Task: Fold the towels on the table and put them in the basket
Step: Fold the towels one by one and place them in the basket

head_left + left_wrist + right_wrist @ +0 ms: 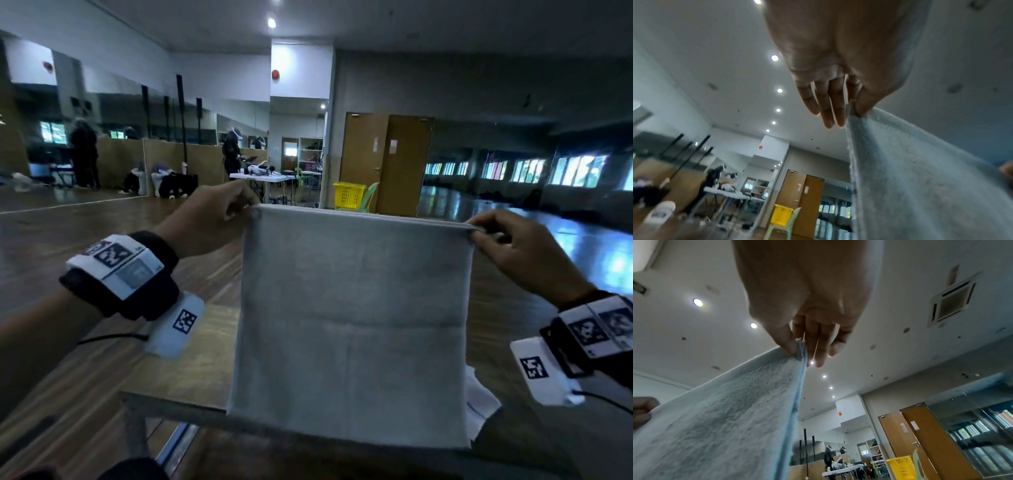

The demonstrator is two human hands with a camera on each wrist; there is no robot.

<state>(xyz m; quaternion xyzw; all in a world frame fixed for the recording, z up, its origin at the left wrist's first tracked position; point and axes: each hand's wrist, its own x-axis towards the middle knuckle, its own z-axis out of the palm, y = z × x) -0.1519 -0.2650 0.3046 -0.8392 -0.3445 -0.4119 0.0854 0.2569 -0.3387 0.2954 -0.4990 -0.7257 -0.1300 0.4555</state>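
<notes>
Towel up in the air by two corners, lots of ways for this to flop

Centre frame, nearest us, the towel (349, 325) hangs flat and taut above the table (178, 407). The left hand (209, 214) pinches its upper left corner between thumb and forefinger; in the wrist view the other fingers (828, 104) just hang straight and together, holding nothing. The right hand (520, 250) does the same at the upper right corner. So it's two thin pinches on a hem: let either loosen and that side drops and bunches, and the fold comes out crooked. Lower right, another towel (479, 401) peeks out behind, so laying this one down blind could snag it. The basket (349, 195) sits well off, on a chair (371, 193) mid-frame by the doors, so a sloppy fold may fall open on the carry.
</notes>
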